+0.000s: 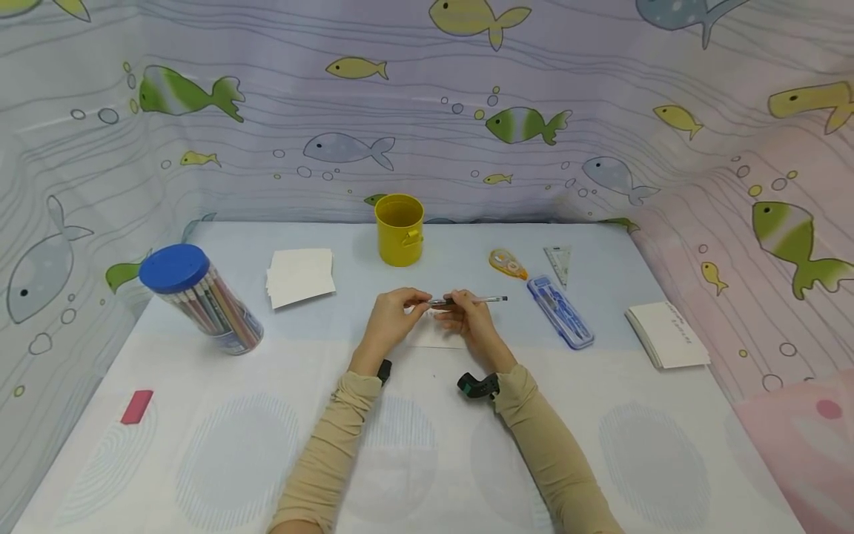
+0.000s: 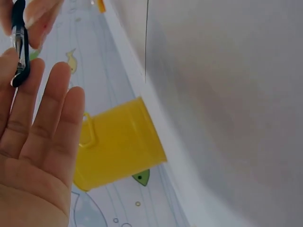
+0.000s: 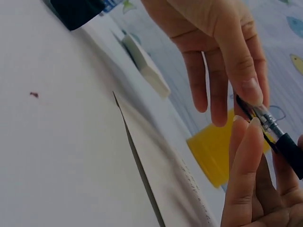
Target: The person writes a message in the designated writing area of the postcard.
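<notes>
Between the fingers [image 3: 246,90] lies a pen [image 1: 467,300] of clear glossy plastic with a matt black grip, above smooth paper [image 3: 156,165], beyond it a glossy yellow cup [image 1: 399,230].

No text, label, brand or number is coming through clearly enough to read in any view. The white card stack [image 1: 669,335] at the right of the tabletop [image 1: 427,445] is showing a short line of dark marks near its far edge, probably handwriting, but it is too small to make out from the head view. The sheet of paper [image 3: 161,175] under the hands is carrying a faint row of small marks along its edge in the right wrist view, too blurred to read. The blue-lidded tub of pencils [image 1: 200,300] is showing a printed band near its base, equally illegible.
</notes>
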Action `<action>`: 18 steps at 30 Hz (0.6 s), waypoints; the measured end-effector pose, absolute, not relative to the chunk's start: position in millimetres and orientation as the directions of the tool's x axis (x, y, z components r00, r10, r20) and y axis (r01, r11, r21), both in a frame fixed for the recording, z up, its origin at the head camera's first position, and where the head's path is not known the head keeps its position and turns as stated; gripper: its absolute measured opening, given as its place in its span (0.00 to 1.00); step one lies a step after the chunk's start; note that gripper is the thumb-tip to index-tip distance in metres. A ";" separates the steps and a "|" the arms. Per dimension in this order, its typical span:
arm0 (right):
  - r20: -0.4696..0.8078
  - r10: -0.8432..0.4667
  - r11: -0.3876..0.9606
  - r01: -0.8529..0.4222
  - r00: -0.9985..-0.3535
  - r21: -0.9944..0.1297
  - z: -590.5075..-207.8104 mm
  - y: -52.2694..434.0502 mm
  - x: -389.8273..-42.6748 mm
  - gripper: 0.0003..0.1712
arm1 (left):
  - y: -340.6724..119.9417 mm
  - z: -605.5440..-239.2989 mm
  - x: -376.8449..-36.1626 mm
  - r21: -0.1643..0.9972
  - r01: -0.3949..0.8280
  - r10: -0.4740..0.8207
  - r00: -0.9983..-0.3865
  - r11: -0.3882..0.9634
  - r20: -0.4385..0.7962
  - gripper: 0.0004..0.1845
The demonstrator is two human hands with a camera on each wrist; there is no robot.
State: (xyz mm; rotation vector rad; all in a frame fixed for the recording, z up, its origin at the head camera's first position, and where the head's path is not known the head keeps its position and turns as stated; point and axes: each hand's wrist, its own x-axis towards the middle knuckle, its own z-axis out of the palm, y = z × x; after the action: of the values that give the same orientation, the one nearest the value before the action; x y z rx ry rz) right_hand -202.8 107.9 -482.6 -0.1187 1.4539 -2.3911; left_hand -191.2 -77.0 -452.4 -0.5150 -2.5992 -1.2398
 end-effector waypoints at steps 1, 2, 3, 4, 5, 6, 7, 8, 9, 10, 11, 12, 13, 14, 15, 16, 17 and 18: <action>-0.102 -0.344 -0.431 0.253 -0.933 -0.866 -482.3 108.0 -202.3 0.14 | -76.8 -452.4 -191.0 0.704 0.400 0.218 -0.915 0.587 0.339 0.08; -0.101 -0.361 -0.445 0.266 -0.927 -0.855 -481.8 108.1 -201.9 0.14 | -76.6 -452.4 -190.8 0.701 0.400 0.216 -0.915 0.591 0.341 0.08; -0.099 -0.376 -0.459 0.279 -0.921 -0.843 -481.2 108.0 -201.4 0.14 | -76.3 -452.2 -190.7 0.698 0.401 0.212 -0.914 0.593 0.345 0.08; -0.099 -0.391 -0.474 0.293 -0.915 -0.831 -480.6 107.8 -201.0 0.14 | -76.0 -452.3 -190.8 0.694 0.404 0.209 -0.913 0.596 0.351 0.08; -0.100 -0.404 -0.486 0.306 -0.909 -0.819 -480.2 107.5 -200.7 0.15 | -75.9 -452.5 -191.1 0.690 0.406 0.206 -0.911 0.599 0.357 0.08; -0.102 -0.415 -0.498 0.320 -0.904 -0.806 -479.7 107.1 -200.4 0.16 | -75.7 -452.6 -191.5 0.687 0.410 0.201 -0.908 0.600 0.367 0.08; -0.107 -0.423 -0.505 0.332 -0.900 -0.796 -479.4 106.6 -200.1 0.16 | -75.6 -452.4 -191.5 0.686 0.415 0.197 -0.906 0.598 0.375 0.08; -0.110 -0.432 -0.511 0.344 -0.895 -0.788 -479.3 106.1 -199.8 0.17 | -75.5 -452.4 -191.6 0.683 0.419 0.195 -0.903 0.598 0.384 0.08; -0.111 -0.443 -0.516 0.354 -0.890 -0.780 -479.2 105.9 -199.8 0.18 | -75.2 -452.4 -191.5 0.682 0.424 0.191 -0.900 0.596 0.393 0.08; -0.113 -0.453 -0.518 0.365 -0.884 -0.774 -479.3 105.7 -199.8 0.18 | -75.1 -452.5 -191.4 0.681 0.425 0.188 -0.899 0.596 0.397 0.08; -0.114 -0.465 -0.517 0.374 -0.878 -0.770 -479.7 105.5 -199.9 0.19 | -75.1 -452.6 -191.0 0.680 0.426 0.185 -0.898 0.597 0.400 0.08; -0.111 -0.477 -0.517 0.381 -0.872 -0.766 -480.1 105.4 -200.0 0.20 | -75.0 -452.5 -190.4 0.679 0.426 0.182 -0.897 0.597 0.403 0.08; -0.110 -0.488 -0.517 0.388 -0.866 -0.763 -480.6 105.4 -200.1 0.20 | -75.1 -452.7 -190.0 0.680 0.425 0.180 -0.897 0.598 0.403 0.08; -0.107 -0.499 -0.516 0.394 -0.860 -0.761 -481.1 105.5 -200.3 0.21 | -75.2 -452.7 -189.4 0.680 0.424 0.179 -0.898 0.598 0.403 0.07; -0.101 -0.511 -0.517 0.399 -0.854 -0.757 -481.6 105.7 -200.5 0.22 | -75.4 -452.8 -189.1 0.681 0.424 0.177 -0.898 0.597 0.403 0.07; -0.096 -0.521 -0.517 0.403 -0.848 -0.755 -481.9 105.6 -200.8 0.22 | -75.6 -452.7 -188.6 0.682 0.422 0.176 -0.899 0.597 0.402 0.08; -0.087 -0.530 -0.517 0.403 -0.844 -0.755 -482.1 105.7 -201.1 0.22 | -76.0 -452.4 -188.2 0.683 0.423 0.175 -0.898 0.595 0.404 0.08; -0.081 -0.536 -0.517 0.402 -0.840 -0.755 -481.8 105.7 -201.4 0.22 | -76.4 -452.4 -188.2 0.685 0.421 0.173 -0.899 0.594 0.403 0.08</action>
State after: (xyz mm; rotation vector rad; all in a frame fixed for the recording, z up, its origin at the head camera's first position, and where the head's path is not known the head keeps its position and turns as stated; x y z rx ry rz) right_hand -201.4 105.7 -481.8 -0.2194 1.1050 -2.3361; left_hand -188.2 -76.4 -452.4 -0.4848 -2.5310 -1.2013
